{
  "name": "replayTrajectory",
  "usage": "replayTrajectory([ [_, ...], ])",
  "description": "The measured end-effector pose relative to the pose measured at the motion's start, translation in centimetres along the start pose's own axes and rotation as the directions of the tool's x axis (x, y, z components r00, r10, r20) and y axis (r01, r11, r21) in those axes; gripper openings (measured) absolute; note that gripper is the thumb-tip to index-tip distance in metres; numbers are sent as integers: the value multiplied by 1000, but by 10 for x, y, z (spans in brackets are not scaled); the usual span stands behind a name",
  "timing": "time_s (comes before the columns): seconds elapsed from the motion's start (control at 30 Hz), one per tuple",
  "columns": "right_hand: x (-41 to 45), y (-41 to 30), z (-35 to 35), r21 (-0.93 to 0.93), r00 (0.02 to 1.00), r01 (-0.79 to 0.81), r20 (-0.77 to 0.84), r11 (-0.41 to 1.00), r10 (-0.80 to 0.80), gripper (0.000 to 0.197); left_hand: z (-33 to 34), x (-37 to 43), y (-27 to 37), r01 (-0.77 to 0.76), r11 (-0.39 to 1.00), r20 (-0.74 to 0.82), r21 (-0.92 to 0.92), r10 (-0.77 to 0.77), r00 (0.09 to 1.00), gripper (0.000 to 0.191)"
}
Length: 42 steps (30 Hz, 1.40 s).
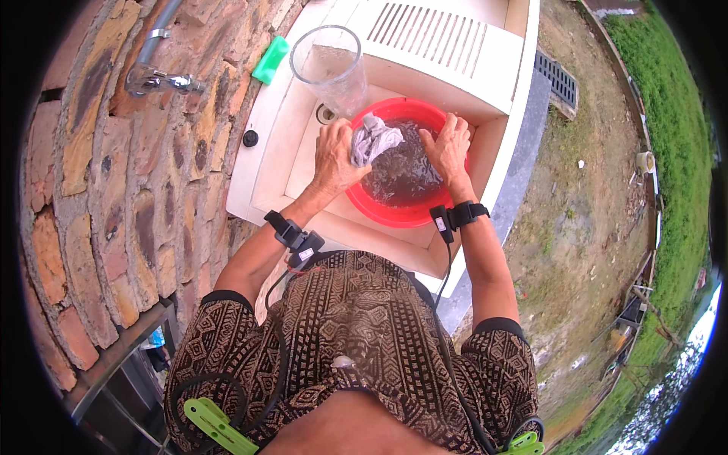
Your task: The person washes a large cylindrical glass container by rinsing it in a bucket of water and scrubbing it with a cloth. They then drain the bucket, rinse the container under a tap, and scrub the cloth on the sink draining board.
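Note:
A red plastic basin (378,214) holding murky water stands in a white laundry sink (347,233). My left hand (336,156) grips a wet, crumpled greyish cloth (375,138) above the basin's left side. On the right rim rests my right hand (449,147), its thumb inside and fingers over the edge; it grasps the rim. A clear glass cylinder (335,74), wide and open at the top, stands in the sink just behind the basin, near the drain hole (326,114).
A green soap-like block (271,60) lies on the sink's left ledge beside the brick wall (131,170). A metal tap (170,83) juts from that wall. The ribbed washboard (426,37) forms the sink's far part. A black knob (250,138) sits on the left ledge.

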State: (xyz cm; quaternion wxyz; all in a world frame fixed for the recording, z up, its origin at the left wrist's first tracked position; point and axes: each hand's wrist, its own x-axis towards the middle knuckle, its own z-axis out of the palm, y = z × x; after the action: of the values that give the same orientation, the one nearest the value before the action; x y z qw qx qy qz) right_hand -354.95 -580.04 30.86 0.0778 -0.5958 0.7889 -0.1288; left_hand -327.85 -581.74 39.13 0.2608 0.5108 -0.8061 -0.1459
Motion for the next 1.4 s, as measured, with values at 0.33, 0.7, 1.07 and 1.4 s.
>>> replayTrajectory([
  [0.33, -6, 31, 1, 96, 914, -266, 340, 959, 219, 27, -13, 61, -35, -70, 987, -42, 144, 77, 996, 57],
  [0.7, -45, -42, -59, 605, 841, -462, 531, 648, 104, 20, -12, 67, -30, 84, 993, 117, 82, -93, 989, 58],
  [1.07, -78, -56, -88, 553, 983, -2, 154, 833, -100, 15, -20, 66, -49, 173, 981, 291, 84, -190, 938, 76],
  [1.4, -111, -55, -132, -80, 801, 522, -295, 849, -520, 20, -31, 66, -48, 235, 970, 265, 57, -242, 933, 69],
])
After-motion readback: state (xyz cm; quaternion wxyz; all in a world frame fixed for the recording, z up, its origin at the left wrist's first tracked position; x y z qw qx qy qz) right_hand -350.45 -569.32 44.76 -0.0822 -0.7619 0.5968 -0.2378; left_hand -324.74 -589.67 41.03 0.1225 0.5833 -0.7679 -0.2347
